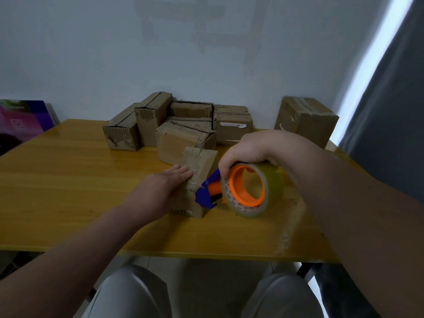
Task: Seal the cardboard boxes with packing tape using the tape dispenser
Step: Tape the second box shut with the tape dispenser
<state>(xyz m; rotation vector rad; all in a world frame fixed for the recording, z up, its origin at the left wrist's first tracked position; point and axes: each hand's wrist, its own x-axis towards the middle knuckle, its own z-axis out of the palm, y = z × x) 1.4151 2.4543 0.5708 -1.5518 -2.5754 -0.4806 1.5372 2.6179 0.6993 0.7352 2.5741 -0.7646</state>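
A small cardboard box [202, 166] lies in the middle of the yellow wooden table [68, 180]. My left hand [160, 187] rests flat on its top with straight fingers. My right hand [250, 150] grips the tape dispenser [243, 191] from above; it has an orange core, a roll of clear tape and a blue cutter head. The blue head touches the box's near right edge, where a strip of shiny tape shows on the top.
Several worn cardboard boxes [183, 125] are piled at the back of the table against the wall. One larger box [307, 120] stands apart at the back right. A purple panel [20, 120] leans at the far left, a grey curtain [390, 111] hangs at the right.
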